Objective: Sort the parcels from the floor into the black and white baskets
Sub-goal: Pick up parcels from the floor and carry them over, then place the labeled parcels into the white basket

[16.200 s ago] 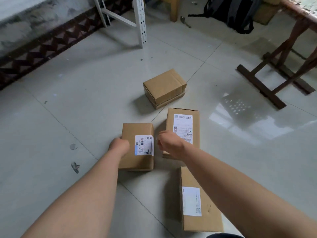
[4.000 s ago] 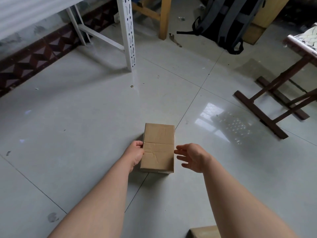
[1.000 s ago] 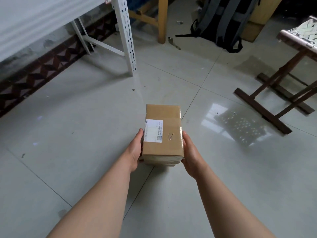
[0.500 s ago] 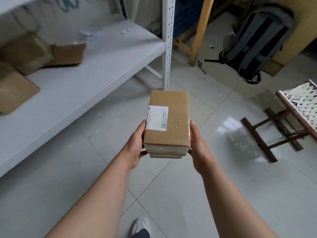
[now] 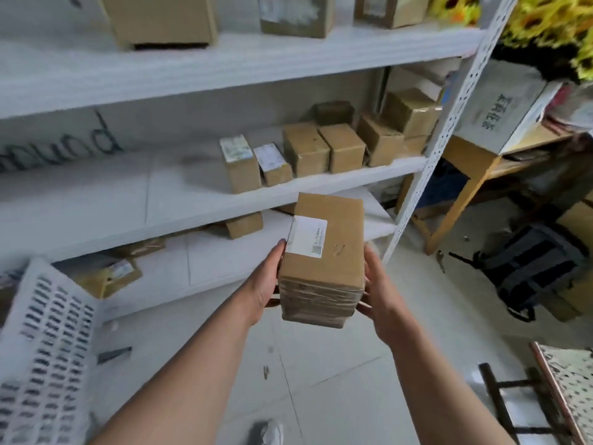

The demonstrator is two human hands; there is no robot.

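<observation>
I hold a brown cardboard parcel point(image 5: 324, 261) with a white label on top, raised in front of me at chest height. My left hand point(image 5: 264, 281) grips its left side, fingers curled under it. My right hand point(image 5: 380, 293) grips its right side. A white perforated basket point(image 5: 41, 345) stands at the lower left, only partly in view. No black basket is in view.
A white metal shelf unit point(image 5: 224, 194) fills the left and middle, with several cardboard boxes point(image 5: 308, 152) on its boards. A wooden table point(image 5: 475, 162), a black backpack point(image 5: 532, 268) and a folding stool point(image 5: 558, 387) stand on the right. My shoe point(image 5: 271, 433) shows on the tiled floor.
I lifted the parcel off the floor and stood up with it. The view swung up and left towards the shelves, and the white basket came into sight.
</observation>
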